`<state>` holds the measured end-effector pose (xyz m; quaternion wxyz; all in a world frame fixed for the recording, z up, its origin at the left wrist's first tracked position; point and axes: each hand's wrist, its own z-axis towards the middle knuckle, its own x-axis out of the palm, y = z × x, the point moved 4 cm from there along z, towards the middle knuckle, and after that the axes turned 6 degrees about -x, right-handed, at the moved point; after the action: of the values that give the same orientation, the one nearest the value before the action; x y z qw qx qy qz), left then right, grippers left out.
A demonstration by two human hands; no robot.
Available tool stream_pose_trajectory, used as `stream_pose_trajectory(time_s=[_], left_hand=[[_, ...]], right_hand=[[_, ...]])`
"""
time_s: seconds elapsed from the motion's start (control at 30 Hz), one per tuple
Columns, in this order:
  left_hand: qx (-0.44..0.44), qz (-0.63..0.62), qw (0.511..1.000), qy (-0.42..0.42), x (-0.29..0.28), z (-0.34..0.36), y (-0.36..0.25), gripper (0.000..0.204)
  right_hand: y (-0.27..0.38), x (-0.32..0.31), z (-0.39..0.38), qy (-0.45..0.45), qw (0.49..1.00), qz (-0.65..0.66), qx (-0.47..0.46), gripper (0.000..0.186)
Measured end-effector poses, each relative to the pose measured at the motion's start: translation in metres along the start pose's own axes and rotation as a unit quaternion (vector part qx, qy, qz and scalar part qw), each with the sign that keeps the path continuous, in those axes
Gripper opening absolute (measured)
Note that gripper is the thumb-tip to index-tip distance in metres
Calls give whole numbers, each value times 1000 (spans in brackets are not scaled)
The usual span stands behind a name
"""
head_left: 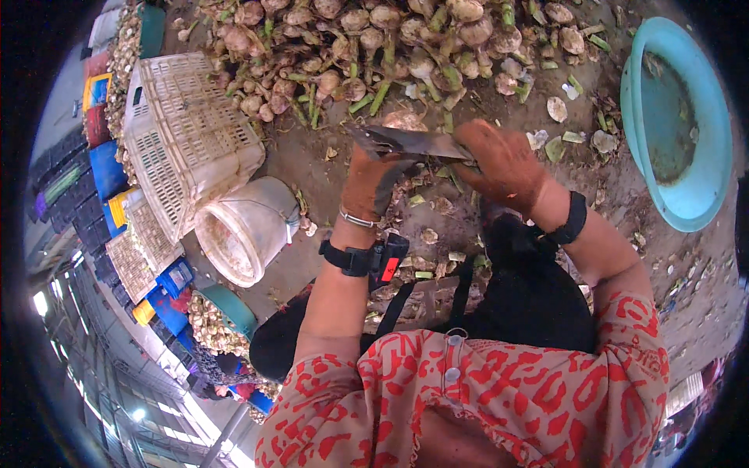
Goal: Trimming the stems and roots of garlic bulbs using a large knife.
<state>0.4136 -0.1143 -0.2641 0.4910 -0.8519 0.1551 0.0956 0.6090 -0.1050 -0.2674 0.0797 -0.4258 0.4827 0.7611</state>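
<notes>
My left hand [373,181], in an orange-brown glove, is closed near the middle, partly behind a dark metal blade [413,143]; what it grips is hidden. A pale garlic bulb [403,119] shows just beyond the blade, but I cannot tell if it is held. My right hand [503,164], gloved alike, is closed on the blade tool at its right end. A heap of garlic bulbs with green stems [367,39] lies on the dirty floor beyond my hands, with cut stalks and peel scattered about.
A white plastic crate [183,132] and white bucket [242,226] stand left. A turquoise basin [675,117] lies right. Colored containers [109,168] and garlic piles line the far left. My legs [523,296] are bent below me, amid scattered peel.
</notes>
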Motion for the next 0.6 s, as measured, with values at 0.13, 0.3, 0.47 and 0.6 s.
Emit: stream_pose_trajectory(time_s=[0.13,0.3,0.47,0.6], left_hand=[[82,39,995,28,2,-2,-16,26],[85,130,987,31,-1,-6,-22,23],[232,301,925,-7,0,-10,-23,19],[156,246,956,35,-2,-9,-20,18]], right_hand=[[-2,3,2,28,999,0,19,46],[2,3,3,32,999,14,33,41],[6,2,2,46,998,30,40,41],[8,5,-4,0,1000,-11,15,41]])
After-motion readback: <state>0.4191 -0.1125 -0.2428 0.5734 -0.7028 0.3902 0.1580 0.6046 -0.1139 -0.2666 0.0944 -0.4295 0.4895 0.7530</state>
